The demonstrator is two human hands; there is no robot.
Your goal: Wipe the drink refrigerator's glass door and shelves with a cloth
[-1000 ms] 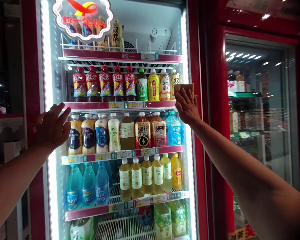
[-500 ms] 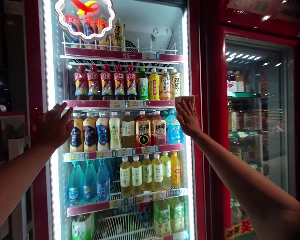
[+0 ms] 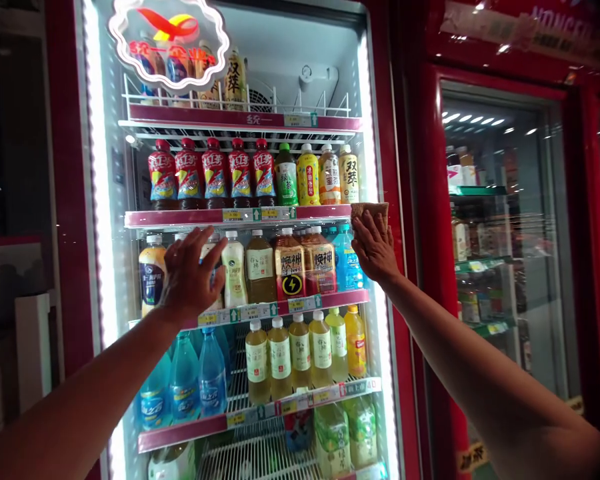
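My right hand (image 3: 377,243) lies over a folded brown cloth (image 3: 370,208), pressing it against the glass front near the right light strip of a red drinks fridge (image 3: 393,167). The cloth sticks out above the fingertips. My left hand (image 3: 193,277), fingers spread and holding nothing, is raised in front of the middle shelf and hides some bottles there. Whether it touches the glass I cannot tell. Nearest it are a pale green-white bottle (image 3: 234,273) and a bottle with a dark label (image 3: 153,273).
Red-capped bottles (image 3: 213,173) line the shelf above, blue bottles (image 3: 185,383) the one below. A lit scalloped sign (image 3: 169,43) hangs at the upper left. To the right stands a second glass-fronted red fridge (image 3: 437,267).
My left hand has moved right, from the left light strip to in front of the middle-shelf bottles. My right hand stays on the cloth, nearly in place. The view has tilted slightly.
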